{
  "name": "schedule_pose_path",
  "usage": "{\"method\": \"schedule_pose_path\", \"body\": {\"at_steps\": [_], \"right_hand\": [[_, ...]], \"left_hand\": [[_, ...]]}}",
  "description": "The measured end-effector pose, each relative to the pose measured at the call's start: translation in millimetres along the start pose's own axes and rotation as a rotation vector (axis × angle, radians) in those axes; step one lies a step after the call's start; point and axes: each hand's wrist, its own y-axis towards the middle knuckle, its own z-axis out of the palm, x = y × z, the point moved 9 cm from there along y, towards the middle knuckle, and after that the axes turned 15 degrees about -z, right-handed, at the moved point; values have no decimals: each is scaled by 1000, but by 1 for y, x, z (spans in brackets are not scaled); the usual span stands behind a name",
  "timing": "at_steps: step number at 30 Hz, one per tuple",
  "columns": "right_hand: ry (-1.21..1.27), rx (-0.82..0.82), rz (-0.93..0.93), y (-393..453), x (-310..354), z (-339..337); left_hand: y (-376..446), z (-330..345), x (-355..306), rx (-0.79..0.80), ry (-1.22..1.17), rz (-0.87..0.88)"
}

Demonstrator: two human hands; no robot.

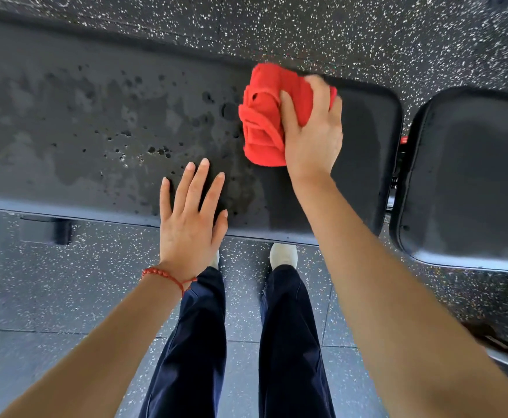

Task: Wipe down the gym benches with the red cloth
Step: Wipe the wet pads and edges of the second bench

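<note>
Bunching under the right hand, the red cloth sits pressed onto the long black bench pad near its far edge, fingers curled over the folds in a closed grasp. The left hand lies flat and open on the near edge, fingers spread, holding nothing (a red bracelet circles that wrist). Wet droplets and smears cover the pad leftward. A gap separates it from the seat pad at right; speckled floor surrounds both.

Fluffy red cloth — matt, wet-spotted vinyl bench pad.
</note>
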Motion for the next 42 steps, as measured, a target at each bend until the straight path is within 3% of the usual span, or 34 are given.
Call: {"method": "schedule_pose_path", "body": {"at_steps": [9, 17, 27, 35, 42], "right_hand": [[74, 106, 54, -111, 24, 0], [27, 79, 22, -73, 32, 8], [-37, -2, -58, 32, 49, 44], [60, 64, -69, -13, 49, 38], [71, 162, -130, -84, 60, 30]], "left_hand": [[8, -17, 38, -29, -8, -21], [12, -14, 52, -10, 28, -28], [13, -12, 54, -59, 44, -20], [12, -12, 56, -34, 36, -40], [14, -24, 78, -127, -4, -137]]}}
